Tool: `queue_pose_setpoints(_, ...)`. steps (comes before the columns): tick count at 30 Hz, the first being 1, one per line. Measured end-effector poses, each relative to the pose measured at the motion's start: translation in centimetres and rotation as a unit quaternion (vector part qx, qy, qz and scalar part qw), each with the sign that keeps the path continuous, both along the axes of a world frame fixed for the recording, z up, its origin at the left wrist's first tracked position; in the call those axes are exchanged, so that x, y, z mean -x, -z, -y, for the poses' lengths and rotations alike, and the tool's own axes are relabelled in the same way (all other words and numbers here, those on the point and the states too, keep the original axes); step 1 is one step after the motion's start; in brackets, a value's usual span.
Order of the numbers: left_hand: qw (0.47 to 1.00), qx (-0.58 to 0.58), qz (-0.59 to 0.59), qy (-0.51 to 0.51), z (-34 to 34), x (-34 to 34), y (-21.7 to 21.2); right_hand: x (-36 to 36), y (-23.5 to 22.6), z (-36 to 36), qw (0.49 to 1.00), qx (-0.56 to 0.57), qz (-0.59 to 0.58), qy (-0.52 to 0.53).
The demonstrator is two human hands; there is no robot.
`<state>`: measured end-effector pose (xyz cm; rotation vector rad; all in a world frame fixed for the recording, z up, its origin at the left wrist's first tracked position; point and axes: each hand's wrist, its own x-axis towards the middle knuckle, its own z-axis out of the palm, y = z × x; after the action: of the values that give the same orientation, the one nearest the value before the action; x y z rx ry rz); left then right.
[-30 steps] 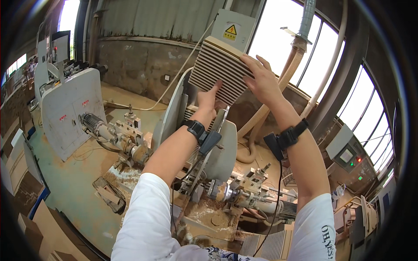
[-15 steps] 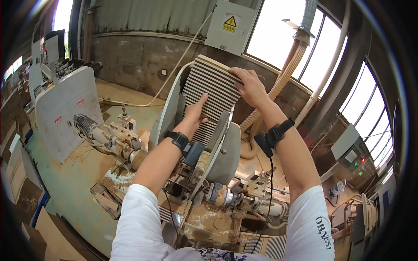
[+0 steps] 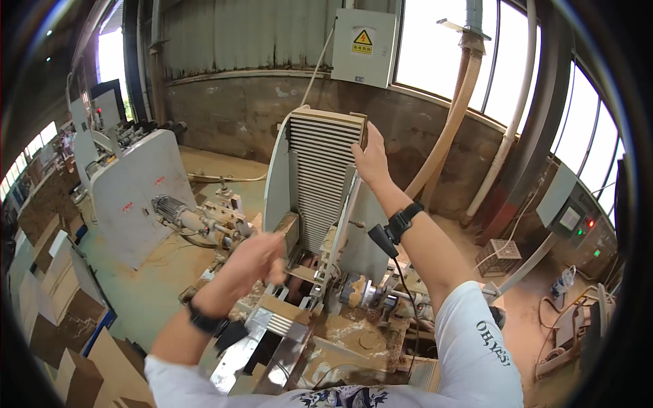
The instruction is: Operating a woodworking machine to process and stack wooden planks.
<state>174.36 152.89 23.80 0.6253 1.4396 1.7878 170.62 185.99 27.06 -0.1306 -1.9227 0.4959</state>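
A tall stack of thin, pale boards [image 3: 325, 146] with dark lines between them stands in the machine's upright feed slot, between two grey side plates [image 3: 275, 187]. Against the right end of the stack, near its top, lies my right hand [image 3: 373, 160]. Its fingers are stretched along the side and the thumb is by the front edge. My left hand [image 3: 248, 272] is in the air left of the lower slot, apart from the stack. Motion blurs its fingers, and I see nothing in them. Black straps with small dark boxes sit on both wrists.
Below the slot are metal rails [image 3: 279, 326] and a dusty motor [image 3: 357, 291]. Another machine with a large grey panel [image 3: 132, 197] stands at the left. Boards [image 3: 102, 370] lean at the lower left. A ribbed hose [image 3: 445, 132] hangs right, beyond a control box [image 3: 570, 216].
My left hand has come off the stack's face and moved down and left. My right hand has slid from the top corner to the right side. The stack now stands straighter in view.
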Motion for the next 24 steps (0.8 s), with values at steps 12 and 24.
queue_pose_setpoints(12,0.783,-0.044,0.15,-0.603,28.5,-24.3,7.2,2.9,4.7,-0.8,0.945,0.245,0.096,-0.194)
queue_pose_setpoints(24,0.678,0.12,0.398,-0.606,41.6,-45.9,35.6,-11.9,14.0,11.2,0.768,0.545,-0.008,-0.335)
